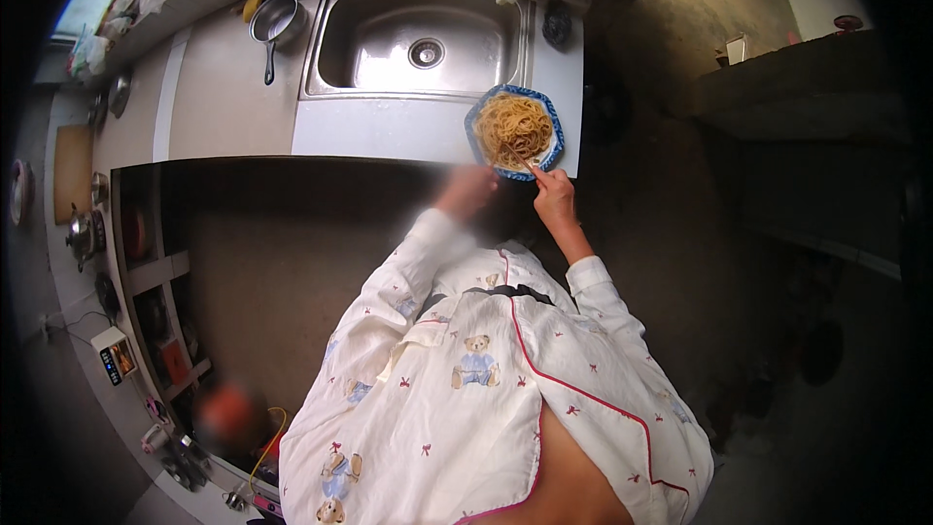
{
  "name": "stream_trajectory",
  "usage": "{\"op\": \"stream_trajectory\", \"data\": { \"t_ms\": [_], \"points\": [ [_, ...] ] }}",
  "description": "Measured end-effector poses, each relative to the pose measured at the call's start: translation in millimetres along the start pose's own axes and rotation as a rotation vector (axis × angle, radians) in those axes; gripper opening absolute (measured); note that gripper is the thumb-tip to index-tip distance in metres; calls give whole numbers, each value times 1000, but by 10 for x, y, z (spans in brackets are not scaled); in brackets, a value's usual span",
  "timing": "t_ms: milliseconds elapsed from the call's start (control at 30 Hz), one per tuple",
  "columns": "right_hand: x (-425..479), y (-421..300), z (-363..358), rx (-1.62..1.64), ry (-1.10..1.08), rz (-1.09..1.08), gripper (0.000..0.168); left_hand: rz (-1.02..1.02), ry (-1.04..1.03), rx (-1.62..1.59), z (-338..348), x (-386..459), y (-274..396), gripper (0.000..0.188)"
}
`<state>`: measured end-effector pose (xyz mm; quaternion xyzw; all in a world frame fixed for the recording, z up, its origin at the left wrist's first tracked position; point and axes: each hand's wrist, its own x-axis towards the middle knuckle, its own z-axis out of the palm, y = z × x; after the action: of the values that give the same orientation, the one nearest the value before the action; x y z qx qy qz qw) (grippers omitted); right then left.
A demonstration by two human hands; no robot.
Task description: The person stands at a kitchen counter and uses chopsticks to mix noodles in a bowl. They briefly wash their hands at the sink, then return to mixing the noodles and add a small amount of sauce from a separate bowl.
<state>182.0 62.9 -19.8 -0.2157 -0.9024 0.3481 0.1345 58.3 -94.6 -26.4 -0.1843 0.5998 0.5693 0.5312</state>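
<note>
A blue-and-white patterned plate bearing a heap of noodles rests on the counter's front right corner, by the sink. My right hand grips brown chopsticks, whose tips are in the noodles. At the plate's lower left edge is my left hand, blurred; its fingers seem bent at the rim, but whether they hold the plate or a utensil I cannot tell.
Behind the plate is a stainless steel sink. A small saucepan stands left of it, with something yellow behind. A dark bundled bag lies right of the sink. Pots and a cutting board occupy the left counter.
</note>
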Motion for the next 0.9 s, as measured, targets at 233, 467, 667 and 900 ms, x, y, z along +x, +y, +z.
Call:
{"op": "stream_trajectory", "data": {
  "t_ms": [233,467,667,900],
  "points": [
    [32,283,-186,-47,19,18,29,810,-108,582,-400,236,-507,18],
    [141,31,-310,-5,-41,-66,21,853,171,733,-109,-67,-97,22],
    [332,-11,-678,-239,-187,90,19,352,462,641,-29,18,171,27],
    [892,-218,-628,-281,-194,15,18,531,424,725,-24,-192,94,25]
  ]
}}
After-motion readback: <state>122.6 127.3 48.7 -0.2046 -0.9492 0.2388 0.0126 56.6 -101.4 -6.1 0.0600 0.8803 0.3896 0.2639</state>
